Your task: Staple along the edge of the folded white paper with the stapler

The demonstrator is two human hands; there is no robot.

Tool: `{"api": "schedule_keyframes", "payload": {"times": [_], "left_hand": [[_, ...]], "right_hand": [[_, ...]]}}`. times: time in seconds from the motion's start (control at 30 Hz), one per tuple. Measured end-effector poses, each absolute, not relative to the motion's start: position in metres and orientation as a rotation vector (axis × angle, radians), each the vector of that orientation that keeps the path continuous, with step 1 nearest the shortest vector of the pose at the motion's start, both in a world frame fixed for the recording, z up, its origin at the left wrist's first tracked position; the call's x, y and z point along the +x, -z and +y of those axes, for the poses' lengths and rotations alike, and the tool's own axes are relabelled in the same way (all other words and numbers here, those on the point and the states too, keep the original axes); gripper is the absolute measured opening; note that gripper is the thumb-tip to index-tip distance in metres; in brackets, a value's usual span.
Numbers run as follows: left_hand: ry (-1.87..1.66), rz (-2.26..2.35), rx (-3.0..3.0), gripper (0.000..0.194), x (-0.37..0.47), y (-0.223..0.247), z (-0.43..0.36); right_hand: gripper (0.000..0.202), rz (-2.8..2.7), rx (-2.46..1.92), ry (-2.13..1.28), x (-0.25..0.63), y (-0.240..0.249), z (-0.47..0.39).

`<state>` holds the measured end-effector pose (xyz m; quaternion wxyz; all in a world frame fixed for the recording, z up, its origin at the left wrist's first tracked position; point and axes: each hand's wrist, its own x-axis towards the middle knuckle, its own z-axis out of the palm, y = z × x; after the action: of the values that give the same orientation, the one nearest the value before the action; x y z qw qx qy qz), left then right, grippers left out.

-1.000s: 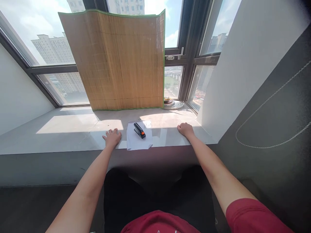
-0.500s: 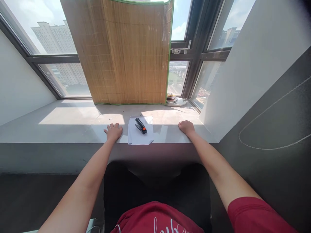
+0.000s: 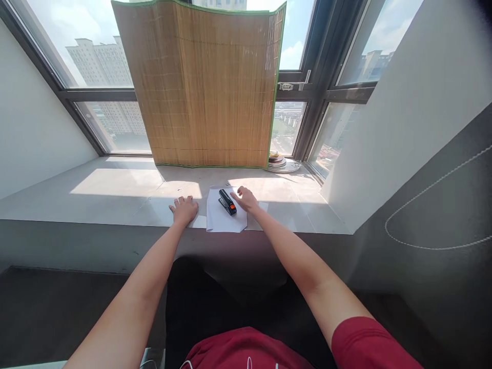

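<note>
A black stapler (image 3: 227,202) with an orange patch lies on white paper (image 3: 226,223) at the front of the window sill (image 3: 115,207). My left hand (image 3: 184,210) rests on the sill to the left of the paper, fingers spread, holding nothing. Over the paper's right edge is my right hand (image 3: 245,199), its fingers apart and curved beside the stapler. Whether a fingertip touches the stapler I cannot make out.
Behind the sill a bamboo mat (image 3: 215,92) with green edging stands against the window. Several stacked plates (image 3: 277,161) are at its lower right corner. A white cord (image 3: 400,205) hangs in a loop at the right wall.
My right hand has moved left from the bare sill to the stapler, and its fingers have opened out. My left hand stays in place. The view has shifted slightly.
</note>
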<state>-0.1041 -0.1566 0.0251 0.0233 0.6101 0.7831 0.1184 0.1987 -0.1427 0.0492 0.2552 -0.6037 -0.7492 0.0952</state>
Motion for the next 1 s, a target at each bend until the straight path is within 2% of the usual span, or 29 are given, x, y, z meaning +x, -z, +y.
{"api": "schedule_keyframes", "payload": {"times": [0.1,0.23,0.47,0.63,0.8,1.0], "left_hand": [[-0.399,2.424,1.894,0.062,-0.104,-0.024,-0.156],[-0.396,2.413,1.894,0.062,-0.105,-0.023,-0.156],[-0.396,2.415,1.912,0.062,-0.105,-0.024,-0.159],[-0.349,2.430,1.899,0.062,-0.101,-0.027,-0.159],[-0.322,2.446,1.903,0.057,-0.098,-0.029,-0.163],[-0.485,2.435,2.196,0.041,-0.076,-0.039,-0.170]], "right_hand": [[0.039,-2.032,-1.490,-0.333,0.152,-0.034,-0.153],[0.038,-1.935,-1.472,-0.469,0.147,-0.024,-0.161],[0.029,-1.913,-1.519,-0.435,0.207,-0.022,-0.169],[0.056,-1.872,-1.506,-0.210,0.234,-0.015,-0.173],[0.036,-1.861,-1.495,-0.259,0.253,-0.024,-0.169],[0.042,-1.692,-1.338,-0.224,0.340,-0.029,-0.173]]}}
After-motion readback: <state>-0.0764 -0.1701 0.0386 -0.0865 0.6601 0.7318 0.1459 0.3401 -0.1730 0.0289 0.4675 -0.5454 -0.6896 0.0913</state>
